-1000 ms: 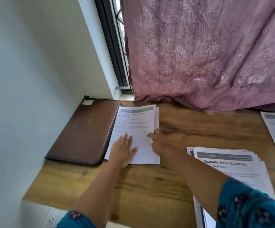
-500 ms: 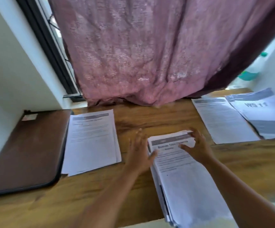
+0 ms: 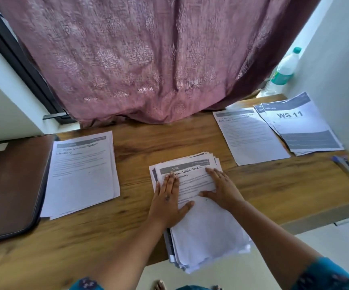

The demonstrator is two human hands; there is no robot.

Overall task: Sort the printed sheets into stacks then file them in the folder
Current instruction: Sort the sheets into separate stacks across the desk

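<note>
Wood-grain desk (image 3: 140,147) fills a narrow alcove between 2 pale walls, its far edge meeting a dark-framed window (image 3: 19,65) that a mauve patterned curtain (image 3: 140,59) mostly covers, the hem bunching onto the wood. At the desk's far right corner a clear plastic bottle (image 3: 282,74) with a green cap and label stands behind the papers. Pens (image 3: 345,164) lie near the right edge. Pale floor shows below the front edge of the desk.

On the far left lies a closed brown folder (image 3: 10,185), flat on the wood. Just beside it sits a stack of sheets headed "Counter Surface Cleaning" (image 3: 81,174). In the middle, a thick, loosely fanned stack headed "Table Cleaning" (image 3: 203,227) overhangs the front edge of the desk. To the right lie a thinner stack (image 3: 251,141) and, partly overlapping it, a stack with "WS 11" on its top page (image 3: 303,126).

Both hands rest flat on the middle stack: the left hand (image 3: 167,201) with fingers straight and together, thumb spread; the right hand (image 3: 223,189) with fingers extended over the heading, thumb out toward the left. Neither hand grips anything. Teal patterned sleeves (image 3: 328,275) show at the bottom.
</note>
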